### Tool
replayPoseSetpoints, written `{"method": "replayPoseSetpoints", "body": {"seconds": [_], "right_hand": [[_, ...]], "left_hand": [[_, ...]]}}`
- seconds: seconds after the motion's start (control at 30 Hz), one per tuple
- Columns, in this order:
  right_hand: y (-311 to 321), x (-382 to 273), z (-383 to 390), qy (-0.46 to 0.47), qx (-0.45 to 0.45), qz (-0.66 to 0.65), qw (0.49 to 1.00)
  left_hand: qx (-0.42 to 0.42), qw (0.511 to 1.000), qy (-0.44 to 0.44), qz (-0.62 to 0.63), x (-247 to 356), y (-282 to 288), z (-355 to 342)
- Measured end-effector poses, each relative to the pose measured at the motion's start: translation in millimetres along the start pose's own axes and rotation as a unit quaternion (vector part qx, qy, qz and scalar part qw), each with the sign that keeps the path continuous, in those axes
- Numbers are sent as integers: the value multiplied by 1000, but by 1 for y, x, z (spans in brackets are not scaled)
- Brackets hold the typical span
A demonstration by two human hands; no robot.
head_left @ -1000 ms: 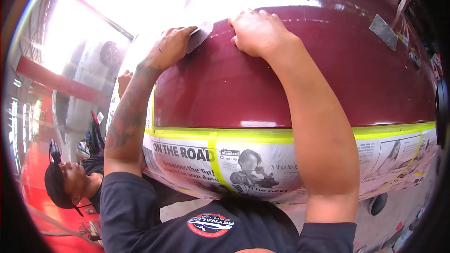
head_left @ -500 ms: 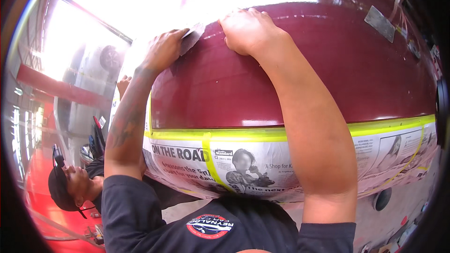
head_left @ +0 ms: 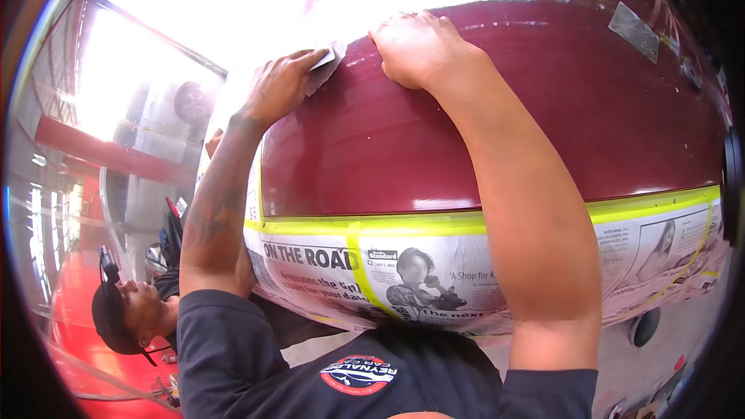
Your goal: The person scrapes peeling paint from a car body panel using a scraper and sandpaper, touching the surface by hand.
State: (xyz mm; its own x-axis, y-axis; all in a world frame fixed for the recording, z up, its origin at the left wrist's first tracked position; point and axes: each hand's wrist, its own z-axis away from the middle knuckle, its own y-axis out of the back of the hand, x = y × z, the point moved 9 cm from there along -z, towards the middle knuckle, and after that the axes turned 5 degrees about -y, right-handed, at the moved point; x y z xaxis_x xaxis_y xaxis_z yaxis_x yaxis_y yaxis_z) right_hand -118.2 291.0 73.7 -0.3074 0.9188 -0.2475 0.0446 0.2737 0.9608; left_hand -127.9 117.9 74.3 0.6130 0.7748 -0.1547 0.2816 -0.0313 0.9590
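Note:
My left hand (head_left: 283, 81) is closed on a grey abrasive sheet (head_left: 329, 74) with a small pale flat piece, against the glossy maroon car panel (head_left: 582, 109). My right hand (head_left: 415, 50) rests on the panel to its right, fingers curled down; whatever may be under them is hidden. Below both hands, yellow masking tape (head_left: 656, 200) runs along the panel's lower edge over newspaper sheets (head_left: 625, 252). Glare washes out the panel's upper left.
A co-worker in a black cap (head_left: 112, 314) is at the lower left, with part of their hand behind my left forearm. Another grey sheet (head_left: 632, 31) lies on the panel at upper right. Red and silver surfaces (head_left: 116, 147) stand at the left.
Both my hands shifted slightly left and down, then back to the right, staying on the panel. The co-worker's head appears a little farther right and lower.

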Motion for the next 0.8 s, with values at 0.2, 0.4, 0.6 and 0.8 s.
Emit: {"method": "replayPoseSetpoints", "body": {"seconds": [0.2, 0.4, 0.6, 0.8], "right_hand": [[14, -17, 12, 22, 5, -3, 1000], [9, 1, 5, -8, -18, -7, 1000], [23, -14, 11, -7, -13, -42, 999], [11, -3, 2, -1, -24, 1, 1000]], "left_hand": [[1, 998, 31, 53, -14, 10, 4], [24, 999, 6, 31, 3, 7, 3], [18, 996, 61, 55, -7, 16, 2], [106, 994, -20, 13, 14, 15, 10]]}}
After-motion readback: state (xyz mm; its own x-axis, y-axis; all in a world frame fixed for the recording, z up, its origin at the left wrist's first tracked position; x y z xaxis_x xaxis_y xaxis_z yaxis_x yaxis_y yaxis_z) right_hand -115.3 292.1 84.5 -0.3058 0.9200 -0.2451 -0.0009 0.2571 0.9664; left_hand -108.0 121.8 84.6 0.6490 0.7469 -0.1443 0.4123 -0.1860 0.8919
